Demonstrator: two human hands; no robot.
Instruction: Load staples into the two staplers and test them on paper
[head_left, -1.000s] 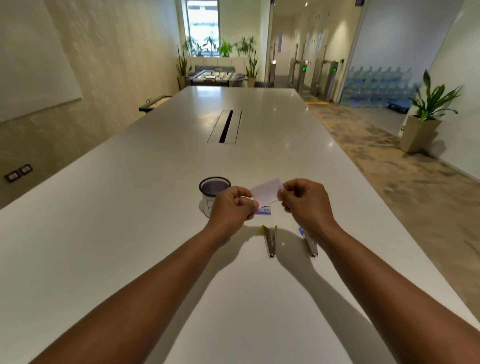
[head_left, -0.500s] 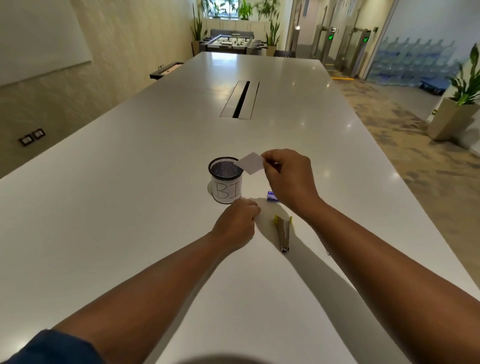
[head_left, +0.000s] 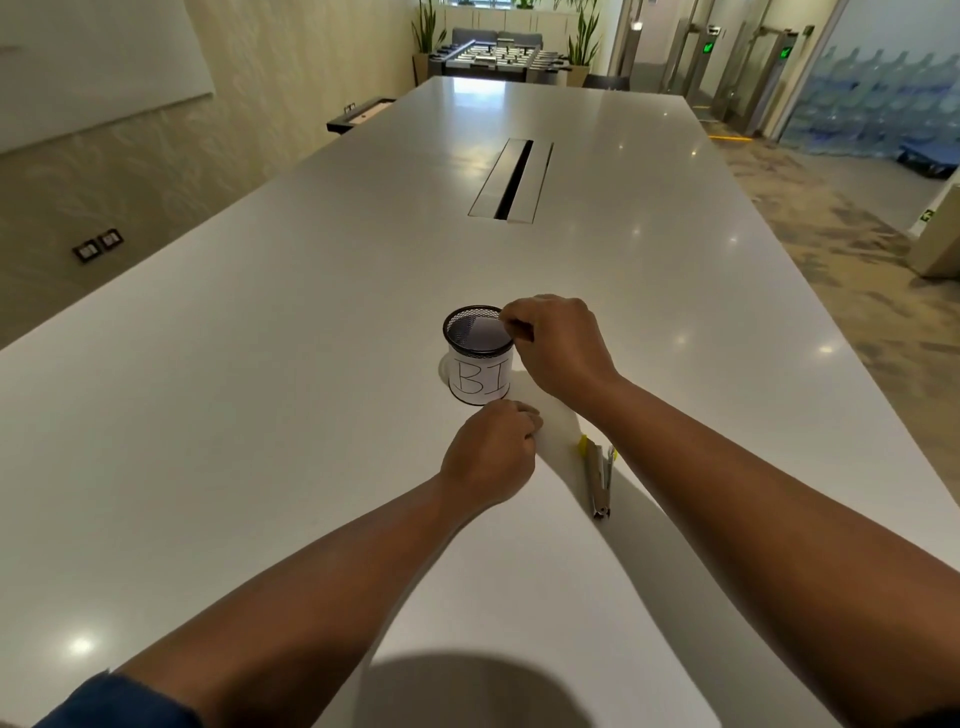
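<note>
My right hand (head_left: 558, 348) pinches the paper (head_left: 485, 328) over the bin (head_left: 479, 358). My left hand (head_left: 491, 454) is curled; whether it holds anything, I can't tell. The stapler (head_left: 598, 480) lies just right of it, lengthwise near-to-far.

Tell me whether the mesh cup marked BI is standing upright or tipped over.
Upright. The mesh cup stands on its base on the table, round rim facing up and lettering level. The right hand holds a paper slip over its mouth.

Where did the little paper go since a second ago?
The right hand carried the paper away from the left hand, which let go, over to the mesh cup, still pinching it. The cup and yellow stapler stayed put.
</note>
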